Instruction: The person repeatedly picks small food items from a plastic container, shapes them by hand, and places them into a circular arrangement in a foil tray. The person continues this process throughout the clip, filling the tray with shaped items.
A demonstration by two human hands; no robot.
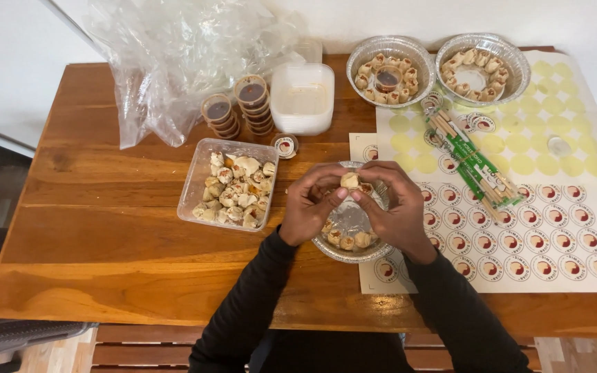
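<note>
**Both hands pinch one dumpling over a foil dish**

A wooden table (105,228) carries everything. Sticker sheets (519,235) lie along its right side, and crumpled clear plastic (174,55) sits at the back left. A clear tub (233,183) of dumplings stands left of the hands. Under the hands is a round foil dish (350,252) with dumplings along its near rim.

The left hand (309,207) and right hand (395,204) meet above the dish, fingertips closed narrowly on a single dumpling (349,180). It sits above the dish's far edge. It looks roundish; its long axis and facing cannot be told.
</note>
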